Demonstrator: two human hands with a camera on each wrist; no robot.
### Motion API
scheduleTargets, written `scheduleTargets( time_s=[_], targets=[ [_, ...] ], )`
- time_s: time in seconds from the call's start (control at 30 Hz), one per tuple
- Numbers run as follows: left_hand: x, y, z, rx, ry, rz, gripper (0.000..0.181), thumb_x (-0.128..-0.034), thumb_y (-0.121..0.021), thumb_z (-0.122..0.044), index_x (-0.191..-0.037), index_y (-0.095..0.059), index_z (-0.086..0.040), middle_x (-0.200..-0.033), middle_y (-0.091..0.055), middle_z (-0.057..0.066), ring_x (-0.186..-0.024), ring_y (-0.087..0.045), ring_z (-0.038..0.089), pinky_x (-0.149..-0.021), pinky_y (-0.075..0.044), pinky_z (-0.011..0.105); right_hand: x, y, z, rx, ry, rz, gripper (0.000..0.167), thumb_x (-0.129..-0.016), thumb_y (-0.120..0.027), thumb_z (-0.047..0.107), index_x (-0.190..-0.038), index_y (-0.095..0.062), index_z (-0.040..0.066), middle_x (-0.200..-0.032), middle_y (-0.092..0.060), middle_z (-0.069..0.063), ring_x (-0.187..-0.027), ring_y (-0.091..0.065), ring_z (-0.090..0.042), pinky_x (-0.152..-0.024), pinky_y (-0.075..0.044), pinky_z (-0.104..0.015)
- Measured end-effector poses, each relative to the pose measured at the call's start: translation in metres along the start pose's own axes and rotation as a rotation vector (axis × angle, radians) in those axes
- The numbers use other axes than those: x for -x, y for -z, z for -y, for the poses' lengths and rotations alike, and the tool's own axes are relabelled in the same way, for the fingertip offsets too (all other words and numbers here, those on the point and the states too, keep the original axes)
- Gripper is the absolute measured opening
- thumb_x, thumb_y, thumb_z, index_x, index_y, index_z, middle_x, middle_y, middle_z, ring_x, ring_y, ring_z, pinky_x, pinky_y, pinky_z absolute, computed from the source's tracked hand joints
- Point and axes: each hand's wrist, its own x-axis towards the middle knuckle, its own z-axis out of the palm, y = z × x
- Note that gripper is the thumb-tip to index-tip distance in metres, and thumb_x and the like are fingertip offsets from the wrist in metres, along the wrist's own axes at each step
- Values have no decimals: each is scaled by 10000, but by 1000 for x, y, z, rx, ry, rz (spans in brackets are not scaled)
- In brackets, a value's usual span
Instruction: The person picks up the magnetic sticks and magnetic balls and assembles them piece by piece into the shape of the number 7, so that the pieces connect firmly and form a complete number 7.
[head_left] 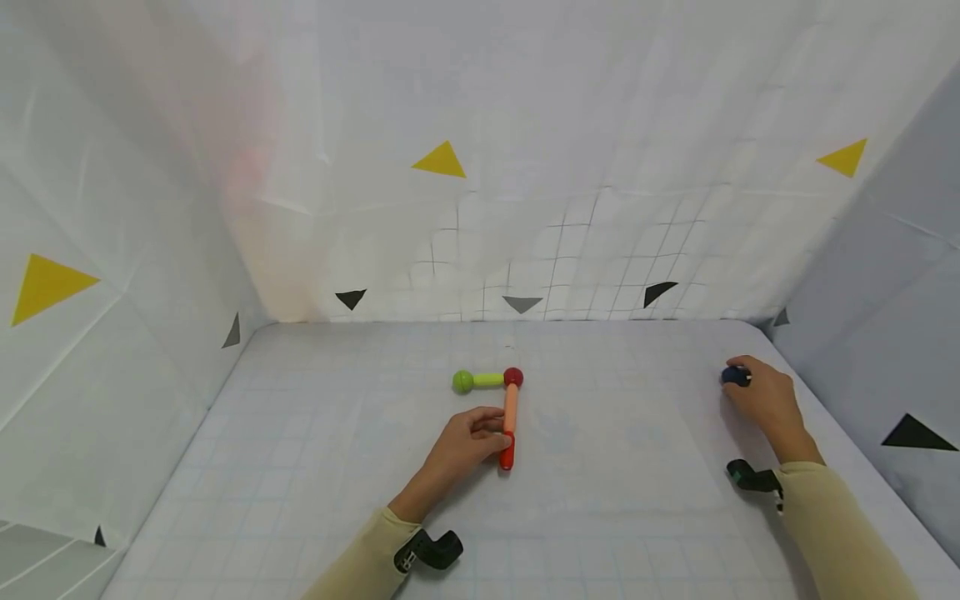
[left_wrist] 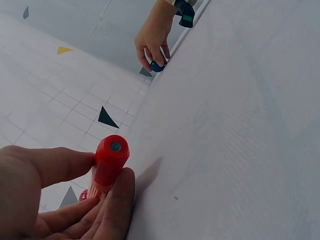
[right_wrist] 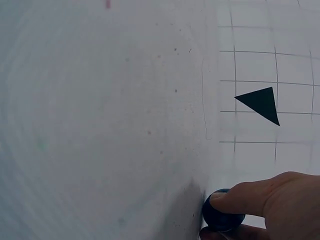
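My left hand pinches the red end of a rod between thumb and fingers. A small round grey disc shows in that rod's end face in the left wrist view. An orange rod continues from it to a dark red ball. From this ball a yellow-green rod runs left to a green ball. Far to the right, my right hand grips a dark blue ball between thumb and fingers, at the table surface. Its far side is covered by the fingers.
The white gridded tabletop meets a white back wall sheet and side sheets with yellow and dark triangles. The table's right edge runs close beside my right hand. Each wrist carries a black camera mount.
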Motion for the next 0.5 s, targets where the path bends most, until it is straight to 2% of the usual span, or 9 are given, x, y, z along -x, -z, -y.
scheduleTargets(
  time_s=[0.1,0.37,0.5],
  targets=[
    [-1,0,0,-3,-5,1,449,-958,-748,-133,-1375,-632,-14,-1178,-702,54,-995,-679,187,-844,-559,325,2,0,1,-15,4,-18,433,-950,-640,44,-1345,-531,-97,-1338,-499,-429,-1180,-492,-614,-923,-432,-719],
    [-1,0,0,-20,-12,5,456,-958,-748,-128,-1381,-627,-6,-1186,-704,60,-997,-682,182,-836,-557,313,3,1,3,-50,-64,-16,477,-990,-660,107,-1397,-504,-87,-1344,-500,-426,-1146,-534,-563,-903,-470,-676],
    [-1,0,1,-16,-16,9,452,-959,-747,-120,-1378,-626,-2,-1183,-702,63,-998,-683,182,-833,-556,311,4,1,2,-64,-67,-29,473,-997,-675,142,-1378,-516,-88,-1343,-512,-406,-1142,-538,-541,-893,-478,-656]
  ],
)
